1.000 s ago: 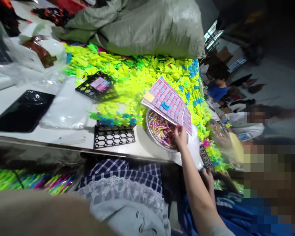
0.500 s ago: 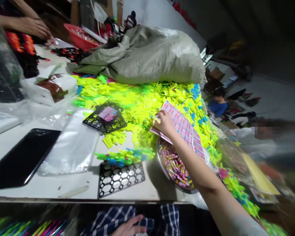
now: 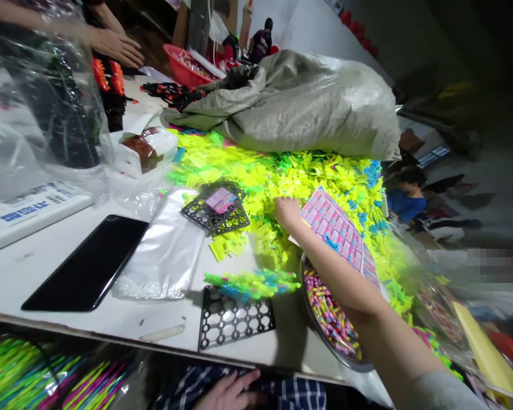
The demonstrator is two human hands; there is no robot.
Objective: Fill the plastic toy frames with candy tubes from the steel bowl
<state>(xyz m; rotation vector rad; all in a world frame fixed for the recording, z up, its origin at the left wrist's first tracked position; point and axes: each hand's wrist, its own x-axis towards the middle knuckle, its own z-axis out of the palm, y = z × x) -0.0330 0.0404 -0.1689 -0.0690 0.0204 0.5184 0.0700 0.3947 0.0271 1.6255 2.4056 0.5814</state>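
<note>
My right hand (image 3: 287,213) reaches over the table into a heap of small yellow plastic pieces (image 3: 239,165), its fingers curled and the tips hidden. Just right of it a pink printed sheet (image 3: 336,228) lies partly over the heap and under my forearm. Below that arm stands a metal bowl (image 3: 310,319) of small multicoloured pieces. My left hand (image 3: 231,392) rests at my lap on checked cloth, fingers apart and seemingly holding nothing. In front of me a black perforated grid plate (image 3: 237,324) has green and blue pieces (image 3: 252,283) along its top edge.
Two more black grid plates (image 3: 216,213) with a pink card stand left of my right hand. Clear plastic bags (image 3: 162,250) and a dark phone-like slab (image 3: 88,262) lie further left. A large grey sack (image 3: 316,108) backs the heap. Another person's hands (image 3: 117,48) are at the upper left.
My right hand has gone from the edge of the pink sheet to the yellow pieces beside it. The whole view has shifted, so things sit further right. My left hand stays at my lap.
</note>
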